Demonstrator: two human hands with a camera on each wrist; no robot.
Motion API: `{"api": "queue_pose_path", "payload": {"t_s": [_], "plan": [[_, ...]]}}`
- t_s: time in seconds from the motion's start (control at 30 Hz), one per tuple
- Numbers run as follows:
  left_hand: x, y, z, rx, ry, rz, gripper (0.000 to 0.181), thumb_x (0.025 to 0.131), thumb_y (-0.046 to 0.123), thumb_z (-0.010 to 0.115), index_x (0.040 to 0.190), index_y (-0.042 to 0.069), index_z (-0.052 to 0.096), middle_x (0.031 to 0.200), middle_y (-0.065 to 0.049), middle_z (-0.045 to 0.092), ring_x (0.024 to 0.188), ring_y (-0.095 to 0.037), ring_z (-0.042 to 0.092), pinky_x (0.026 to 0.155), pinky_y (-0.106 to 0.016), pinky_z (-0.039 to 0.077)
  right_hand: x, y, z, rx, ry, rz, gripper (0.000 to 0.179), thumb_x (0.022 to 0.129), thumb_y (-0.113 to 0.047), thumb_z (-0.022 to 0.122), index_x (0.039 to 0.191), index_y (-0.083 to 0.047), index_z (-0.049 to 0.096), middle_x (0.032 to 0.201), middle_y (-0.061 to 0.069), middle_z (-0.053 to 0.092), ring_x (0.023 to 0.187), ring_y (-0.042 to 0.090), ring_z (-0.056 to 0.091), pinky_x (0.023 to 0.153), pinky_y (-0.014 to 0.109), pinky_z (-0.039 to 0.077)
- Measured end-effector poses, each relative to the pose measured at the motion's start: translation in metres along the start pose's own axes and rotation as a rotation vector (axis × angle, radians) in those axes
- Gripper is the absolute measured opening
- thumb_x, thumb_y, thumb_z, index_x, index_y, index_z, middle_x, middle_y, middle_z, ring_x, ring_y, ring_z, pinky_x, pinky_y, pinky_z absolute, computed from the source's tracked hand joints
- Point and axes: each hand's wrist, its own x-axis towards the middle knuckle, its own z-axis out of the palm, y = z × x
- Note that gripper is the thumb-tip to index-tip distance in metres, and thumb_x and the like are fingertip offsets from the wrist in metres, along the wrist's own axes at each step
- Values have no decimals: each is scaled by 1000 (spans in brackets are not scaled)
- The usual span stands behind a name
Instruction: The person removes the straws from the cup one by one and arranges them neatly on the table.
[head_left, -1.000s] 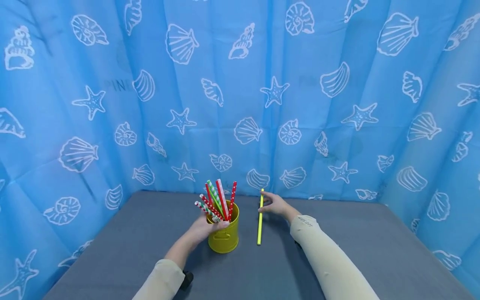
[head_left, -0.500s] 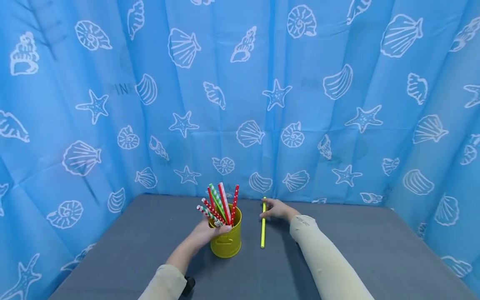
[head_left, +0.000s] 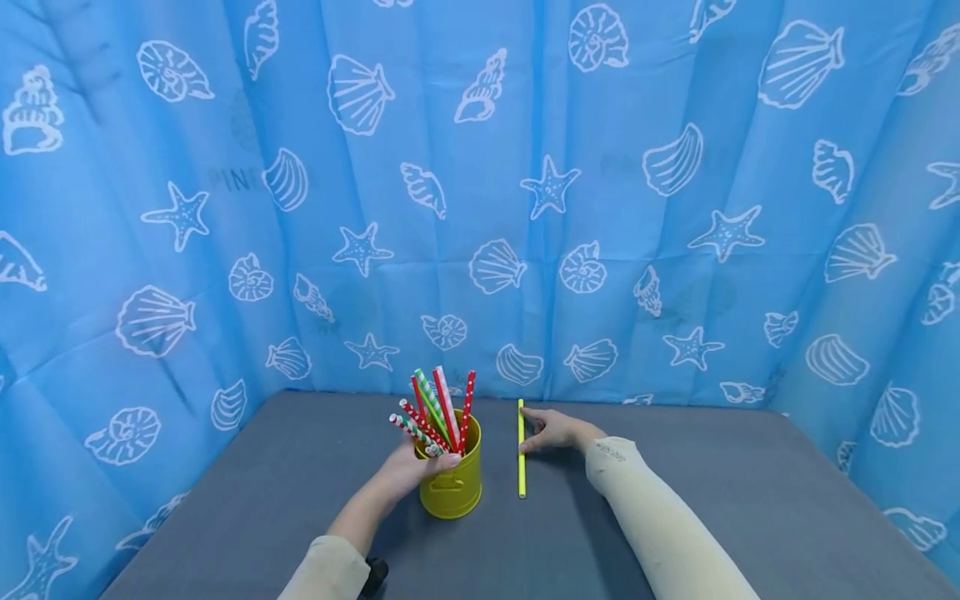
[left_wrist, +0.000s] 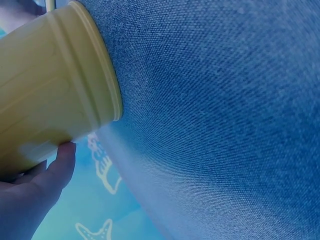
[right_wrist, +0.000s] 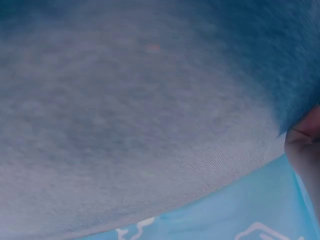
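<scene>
In the head view my left hand grips the upper side of a yellow metal bucket, thumb across its front near the rim. Paper straws stand in it, red-and-white, green striped and dotted ones. The left wrist view has the bucket upright on the table, with fingers against its side. Right of the bucket lies a yellow straw, pointing away from me. My right hand is at its right side, index fingertip and thumb tip spread apart along the straw's edge. The right wrist view shows only part of this hand.
A grey cloth-covered table spreads to both sides. A blue curtain with white shells and starfish hangs close behind its far edge. Dark wrist gear sits under the left sleeve.
The yellow straw's far end has come down to the table, and the straw has turned slightly straighter. My right fingers have drawn to its right side. The left hand keeps its hold.
</scene>
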Motion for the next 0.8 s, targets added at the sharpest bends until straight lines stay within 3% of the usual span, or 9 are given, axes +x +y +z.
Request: {"api": "queue_pose_path", "payload": {"t_s": [0.1, 0.2, 0.3, 0.8], "plan": [[0, -1, 0, -7, -5, 3, 83, 85, 37, 74, 146, 6, 27, 139, -17, 44, 124, -35, 44, 101, -60, 37, -3, 0, 3, 1, 7, 15, 81, 85, -19, 77, 150, -2, 32, 95, 11, 49, 86, 23, 47, 72, 34, 41], [2, -2, 0, -6, 2, -1, 85, 84, 38, 74, 145, 5, 25, 140, -18, 44, 123, -36, 44, 101, -61, 37, -4, 0, 5, 4, 25, 28, 81, 84, -21, 78, 150, -4, 34, 114, 19, 54, 105, 31, 52, 85, 42, 46], [3, -3, 0, -8, 6, -9, 85, 84, 38, 74, 145, 5, 24, 140, -19, 43, 124, -37, 44, 101, -62, 36, -1, 1, 8, -3, 39, 36, 81, 83, -22, 79, 150, -5, 36, 132, 25, 50, 122, 37, 48, 98, 48, 43], [1, -2, 0, 2, 10, -14, 85, 84, 37, 74, 145, 7, 23, 140, -18, 42, 125, -36, 43, 102, -63, 35, 5, 2, 9, 16, 43, 92, 81, 83, -26, 79, 150, -7, 37, 142, 29, 43, 132, 41, 41, 105, 50, 37]]}}
